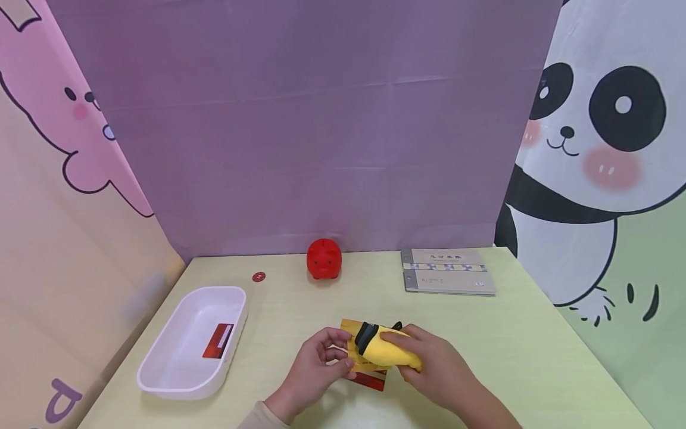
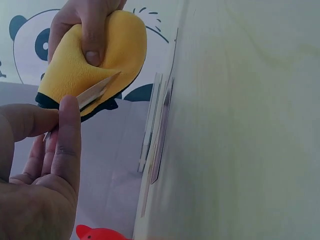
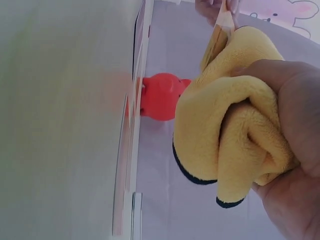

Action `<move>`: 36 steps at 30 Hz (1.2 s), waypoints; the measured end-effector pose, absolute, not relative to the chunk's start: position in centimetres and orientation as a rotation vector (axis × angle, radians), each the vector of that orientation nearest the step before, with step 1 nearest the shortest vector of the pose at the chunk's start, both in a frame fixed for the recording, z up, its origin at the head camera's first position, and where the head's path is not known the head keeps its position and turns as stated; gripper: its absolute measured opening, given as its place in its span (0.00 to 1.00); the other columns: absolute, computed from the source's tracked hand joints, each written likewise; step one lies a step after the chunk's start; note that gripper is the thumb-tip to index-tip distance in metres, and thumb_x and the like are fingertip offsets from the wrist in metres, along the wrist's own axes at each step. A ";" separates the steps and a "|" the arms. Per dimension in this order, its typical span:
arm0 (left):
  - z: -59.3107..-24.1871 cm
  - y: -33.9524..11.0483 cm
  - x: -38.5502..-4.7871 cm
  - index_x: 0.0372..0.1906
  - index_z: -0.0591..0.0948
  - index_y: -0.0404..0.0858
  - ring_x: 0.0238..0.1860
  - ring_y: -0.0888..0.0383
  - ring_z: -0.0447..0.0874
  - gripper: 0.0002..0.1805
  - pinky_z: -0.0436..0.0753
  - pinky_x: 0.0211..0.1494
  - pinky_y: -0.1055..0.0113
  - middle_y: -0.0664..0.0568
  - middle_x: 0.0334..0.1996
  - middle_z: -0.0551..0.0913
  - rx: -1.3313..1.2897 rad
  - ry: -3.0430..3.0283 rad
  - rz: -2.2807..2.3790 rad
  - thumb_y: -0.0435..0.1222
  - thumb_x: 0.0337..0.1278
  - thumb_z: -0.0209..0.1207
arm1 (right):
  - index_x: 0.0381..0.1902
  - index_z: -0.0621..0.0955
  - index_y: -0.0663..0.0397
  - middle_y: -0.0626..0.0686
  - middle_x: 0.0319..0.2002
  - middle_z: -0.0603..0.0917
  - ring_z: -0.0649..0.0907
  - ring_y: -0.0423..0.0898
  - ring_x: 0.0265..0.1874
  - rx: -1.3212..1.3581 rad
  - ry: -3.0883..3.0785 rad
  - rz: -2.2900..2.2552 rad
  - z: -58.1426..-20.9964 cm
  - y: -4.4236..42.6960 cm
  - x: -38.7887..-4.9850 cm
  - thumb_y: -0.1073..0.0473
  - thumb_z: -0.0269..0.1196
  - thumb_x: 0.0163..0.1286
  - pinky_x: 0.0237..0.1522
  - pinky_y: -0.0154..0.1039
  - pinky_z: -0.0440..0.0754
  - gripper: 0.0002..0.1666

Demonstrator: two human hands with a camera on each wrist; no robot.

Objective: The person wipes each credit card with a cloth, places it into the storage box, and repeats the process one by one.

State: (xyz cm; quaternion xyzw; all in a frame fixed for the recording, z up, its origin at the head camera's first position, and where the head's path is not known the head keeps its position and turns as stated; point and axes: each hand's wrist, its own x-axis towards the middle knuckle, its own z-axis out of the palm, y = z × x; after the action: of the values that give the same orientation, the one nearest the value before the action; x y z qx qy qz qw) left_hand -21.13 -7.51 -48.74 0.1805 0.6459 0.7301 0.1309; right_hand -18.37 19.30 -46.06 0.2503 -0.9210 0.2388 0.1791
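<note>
My left hand pinches a thin gold card by its edge, between thumb and fingers. A bunched yellow cloth with dark trim is gripped in my right hand and lies against the card's face. In the right wrist view the soft folds of the cloth bulge out of the right palm. The left wrist view shows the card nearly edge-on, touching the cloth. Below both hands a red card lies on the table, partly hidden by the gold one.
On the left stands a white plastic tray with a red card inside. Toward the back are a small red disc, a red piggy bank and a grey notebook. A purple curtain hangs behind the table.
</note>
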 end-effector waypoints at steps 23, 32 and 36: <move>-49.1 -8.2 -21.5 0.61 0.77 0.29 0.45 0.52 0.84 0.24 0.92 0.45 0.52 0.39 0.49 0.79 0.448 1.893 2.175 0.20 0.59 0.65 | 0.60 0.86 0.30 0.38 0.44 0.80 0.76 0.37 0.32 0.617 -2.687 0.625 -46.0 20.6 -18.8 0.64 0.77 0.52 0.33 0.34 0.80 0.37; -49.0 -8.3 -21.6 0.61 0.76 0.29 0.44 0.52 0.84 0.23 0.92 0.44 0.55 0.40 0.49 0.80 0.413 1.903 2.163 0.19 0.60 0.63 | 0.61 0.85 0.31 0.35 0.44 0.81 0.75 0.33 0.30 0.618 -2.481 0.747 -45.5 21.1 -18.8 0.71 0.76 0.49 0.30 0.32 0.77 0.42; -49.1 -8.2 -21.6 0.61 0.76 0.29 0.45 0.52 0.84 0.23 0.92 0.45 0.55 0.37 0.50 0.79 0.430 1.902 2.155 0.20 0.61 0.63 | 0.61 0.85 0.29 0.35 0.45 0.81 0.77 0.33 0.32 0.664 -2.508 0.825 -45.2 20.3 -18.5 0.71 0.77 0.51 0.32 0.31 0.81 0.43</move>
State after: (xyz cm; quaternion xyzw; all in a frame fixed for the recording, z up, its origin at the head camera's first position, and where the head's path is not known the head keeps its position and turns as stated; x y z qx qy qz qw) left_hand -21.58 -8.16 -49.13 0.1470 0.6498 0.7364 0.1175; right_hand -18.48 20.29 -45.22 0.2384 -0.9011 0.2963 0.2084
